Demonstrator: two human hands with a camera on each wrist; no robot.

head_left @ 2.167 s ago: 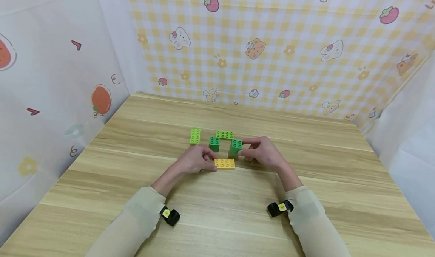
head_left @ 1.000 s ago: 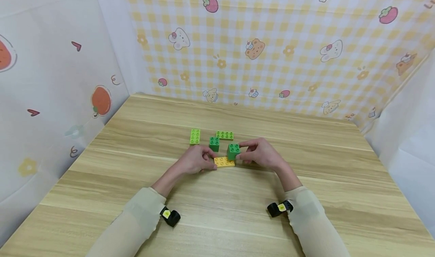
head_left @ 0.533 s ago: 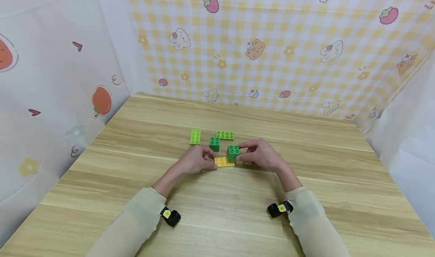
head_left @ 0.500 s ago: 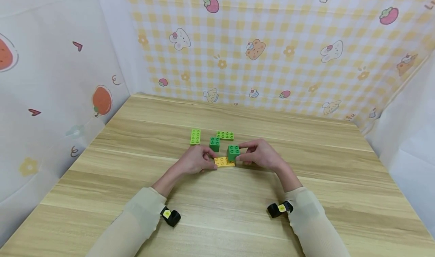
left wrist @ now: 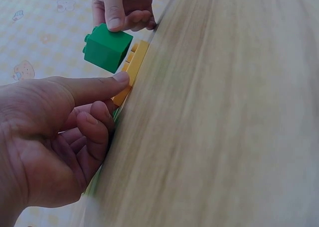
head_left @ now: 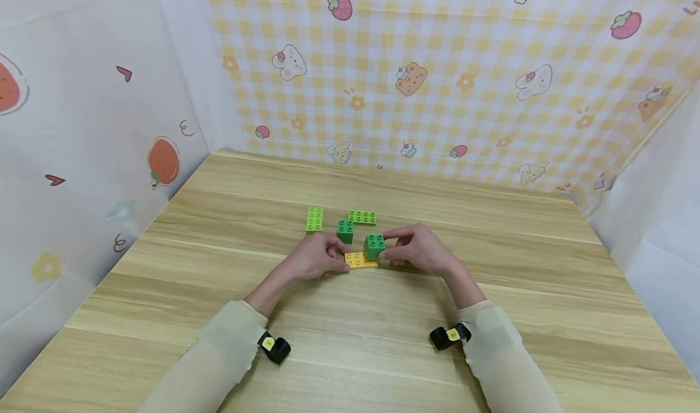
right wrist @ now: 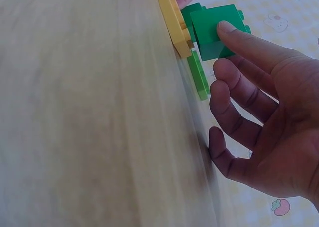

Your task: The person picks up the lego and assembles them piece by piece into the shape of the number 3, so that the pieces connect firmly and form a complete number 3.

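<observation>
Wooden table (head_left: 350,358) under everything. My left hand (head_left: 310,259) lay at 9 o'clock, fingers curled, thumb and forefinger pinching one end of the yellow brick (head_left: 354,260), which sat low and flat on the wood. My right hand (head_left: 418,249), at 2 o'clock from that brick, pinched the green block (head_left: 375,243) between thumb and forefinger, other fingers loosely bent. Around the yellow: flat lime brick (head_left: 362,218) at 12 o'clock, upright lime brick (head_left: 314,220) at 10. Smallest pieces: spare green block (head_left: 345,231) at 11; held block over the yellow's right end, slightly tilted, stud contact uncertain. Handling, my guess: light, stiff plastic, slightly slick, hardly fragile; best gripped by opposite side walls, underside free, yellow steadied at its end
</observation>
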